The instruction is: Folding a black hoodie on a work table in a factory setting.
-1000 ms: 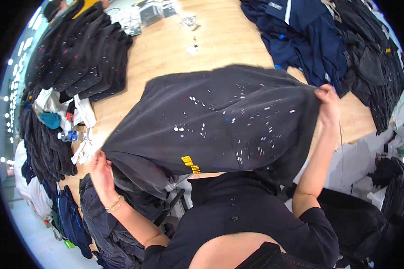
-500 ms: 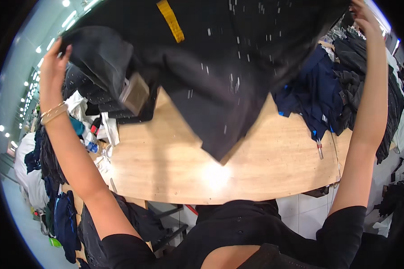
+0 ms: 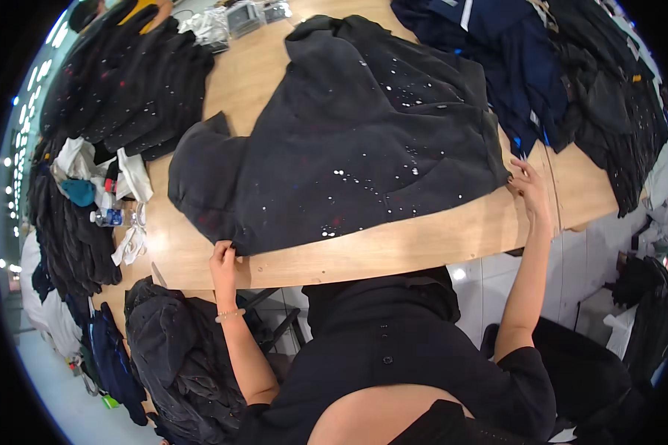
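A black hooded sweatshirt (image 3: 312,163) with white paint-like speckles lies spread on the wooden table (image 3: 393,233), its hood toward the left. At its near left edge, my left hand (image 3: 223,259) is closed, pinching the cloth. My right hand (image 3: 528,189) is at the near right corner by the hem, thumb and a fingertip pinching the edge while other fingers stretch out. A thin pale tool, partly hidden, lies just beyond those fingers.
A stack of speckled black garments (image 3: 133,89) is at the far left. Navy garments (image 3: 497,67) and dark clothes (image 3: 608,96) are piled at right. A plastic bottle (image 3: 110,217) and white scraps lie on the left. Dark cloth (image 3: 178,348) hangs below the near edge.
The sweatshirt, held raised and spread before, now lies flat on the table. Both my hands have come down and nearer, to its near edge.
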A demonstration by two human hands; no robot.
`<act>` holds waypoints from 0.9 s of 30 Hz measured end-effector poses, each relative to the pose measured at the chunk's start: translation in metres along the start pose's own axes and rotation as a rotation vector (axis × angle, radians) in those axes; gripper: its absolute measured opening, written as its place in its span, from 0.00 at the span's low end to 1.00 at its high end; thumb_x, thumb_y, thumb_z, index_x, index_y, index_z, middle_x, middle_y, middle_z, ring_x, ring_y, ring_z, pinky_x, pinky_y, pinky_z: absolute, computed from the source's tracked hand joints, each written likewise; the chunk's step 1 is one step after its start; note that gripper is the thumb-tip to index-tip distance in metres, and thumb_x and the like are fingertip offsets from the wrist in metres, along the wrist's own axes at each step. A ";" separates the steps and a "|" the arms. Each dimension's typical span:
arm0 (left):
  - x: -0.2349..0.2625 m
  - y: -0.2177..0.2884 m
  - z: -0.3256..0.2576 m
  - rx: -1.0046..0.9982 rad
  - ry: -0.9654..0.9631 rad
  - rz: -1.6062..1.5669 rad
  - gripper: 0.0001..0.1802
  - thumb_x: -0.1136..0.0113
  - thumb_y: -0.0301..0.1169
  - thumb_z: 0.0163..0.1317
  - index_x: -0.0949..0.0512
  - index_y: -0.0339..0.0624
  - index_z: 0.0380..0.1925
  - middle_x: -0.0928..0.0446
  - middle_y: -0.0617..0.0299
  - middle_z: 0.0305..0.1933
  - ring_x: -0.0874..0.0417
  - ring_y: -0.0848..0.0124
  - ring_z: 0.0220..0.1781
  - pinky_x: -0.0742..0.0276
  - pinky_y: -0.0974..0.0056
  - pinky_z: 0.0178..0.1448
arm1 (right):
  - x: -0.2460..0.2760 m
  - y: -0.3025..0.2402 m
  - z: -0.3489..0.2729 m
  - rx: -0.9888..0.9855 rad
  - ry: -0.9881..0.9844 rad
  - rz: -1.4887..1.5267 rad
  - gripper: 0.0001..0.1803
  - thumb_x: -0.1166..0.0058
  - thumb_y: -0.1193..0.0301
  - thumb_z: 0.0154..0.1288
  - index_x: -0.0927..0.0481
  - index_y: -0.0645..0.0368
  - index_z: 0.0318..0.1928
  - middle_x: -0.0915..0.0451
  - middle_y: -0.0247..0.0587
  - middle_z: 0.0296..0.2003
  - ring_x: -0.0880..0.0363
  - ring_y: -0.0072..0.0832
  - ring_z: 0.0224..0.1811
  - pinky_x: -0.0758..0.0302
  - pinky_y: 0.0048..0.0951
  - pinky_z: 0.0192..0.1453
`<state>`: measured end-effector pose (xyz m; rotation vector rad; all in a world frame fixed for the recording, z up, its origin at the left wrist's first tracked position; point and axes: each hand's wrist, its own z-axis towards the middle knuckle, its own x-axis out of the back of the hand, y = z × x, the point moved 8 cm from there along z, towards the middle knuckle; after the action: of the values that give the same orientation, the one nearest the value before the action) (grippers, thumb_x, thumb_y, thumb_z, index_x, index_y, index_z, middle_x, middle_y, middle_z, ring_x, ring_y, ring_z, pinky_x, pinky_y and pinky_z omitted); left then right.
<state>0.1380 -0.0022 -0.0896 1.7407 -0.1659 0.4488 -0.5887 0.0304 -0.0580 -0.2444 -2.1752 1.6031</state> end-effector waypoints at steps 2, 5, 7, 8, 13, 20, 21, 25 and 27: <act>-0.006 0.003 -0.004 0.002 -0.002 -0.037 0.05 0.48 0.24 0.61 0.26 0.31 0.31 0.30 0.68 0.34 0.31 0.80 0.36 0.35 0.74 0.41 | -0.013 0.000 -0.009 -0.038 0.035 0.042 0.25 0.43 0.74 0.54 0.27 0.60 0.54 0.24 0.28 0.27 0.34 0.14 0.26 0.41 0.17 0.31; -0.014 0.037 -0.008 -0.043 -0.043 0.106 0.05 0.46 0.24 0.61 0.28 0.31 0.30 0.30 0.67 0.35 0.32 0.79 0.37 0.37 0.74 0.44 | -0.005 -0.009 -0.001 -0.039 0.166 -0.042 0.25 0.39 0.69 0.55 0.27 0.63 0.53 0.24 0.29 0.28 0.32 0.15 0.27 0.38 0.20 0.32; -0.011 0.030 -0.007 -0.042 -0.064 0.038 0.07 0.44 0.25 0.62 0.29 0.31 0.29 0.31 0.65 0.37 0.33 0.77 0.38 0.37 0.75 0.45 | -0.005 -0.004 0.007 -0.086 0.121 -0.300 0.27 0.38 0.63 0.56 0.27 0.66 0.52 0.23 0.32 0.28 0.30 0.18 0.28 0.34 0.24 0.34; -0.010 0.026 -0.010 -0.041 -0.071 0.039 0.07 0.44 0.25 0.62 0.29 0.31 0.29 0.31 0.65 0.37 0.33 0.77 0.38 0.37 0.75 0.45 | -0.004 -0.007 0.006 -0.099 0.098 -0.300 0.23 0.39 0.59 0.58 0.23 0.67 0.44 0.23 0.34 0.27 0.29 0.19 0.28 0.33 0.27 0.34; -0.016 0.023 -0.024 -0.088 -0.001 0.004 0.07 0.44 0.23 0.61 0.29 0.33 0.27 0.31 0.63 0.44 0.32 0.75 0.46 0.38 0.73 0.51 | -0.007 0.000 0.002 -0.291 0.075 -0.347 0.17 0.41 0.58 0.60 0.19 0.61 0.28 0.24 0.31 0.26 0.31 0.18 0.28 0.36 0.25 0.33; -0.005 0.007 -0.034 -0.184 0.094 0.002 0.06 0.44 0.21 0.59 0.29 0.35 0.23 0.32 0.64 0.47 0.34 0.72 0.50 0.40 0.72 0.55 | 0.036 -0.003 -0.016 0.214 0.232 0.001 0.11 0.43 0.66 0.60 0.22 0.62 0.28 0.28 0.28 0.32 0.34 0.19 0.34 0.40 0.22 0.42; -0.009 0.005 -0.035 -0.205 0.100 0.207 0.08 0.43 0.21 0.57 0.30 0.35 0.21 0.31 0.61 0.46 0.35 0.67 0.51 0.41 0.68 0.56 | 0.034 0.004 -0.019 0.174 0.199 -0.173 0.09 0.43 0.69 0.60 0.22 0.63 0.28 0.28 0.29 0.35 0.33 0.20 0.36 0.40 0.22 0.43; -0.008 0.014 -0.032 -0.207 0.074 0.379 0.12 0.40 0.23 0.55 0.32 0.34 0.18 0.30 0.59 0.46 0.35 0.64 0.51 0.41 0.64 0.56 | 0.012 -0.046 -0.060 0.303 -0.119 0.363 0.04 0.45 0.76 0.57 0.22 0.64 0.28 0.27 0.33 0.39 0.31 0.23 0.40 0.39 0.22 0.47; -0.005 0.011 -0.031 -0.213 0.065 0.380 0.13 0.39 0.23 0.55 0.33 0.33 0.17 0.30 0.59 0.46 0.35 0.64 0.51 0.41 0.64 0.57 | 0.027 -0.008 -0.035 0.078 -0.079 -0.252 0.03 0.44 0.79 0.52 0.24 0.65 0.25 0.30 0.34 0.41 0.31 0.24 0.41 0.36 0.23 0.49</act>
<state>0.1233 0.0245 -0.0772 1.4844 -0.4851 0.7355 -0.5971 0.0686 -0.0355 0.1142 -2.0982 1.5723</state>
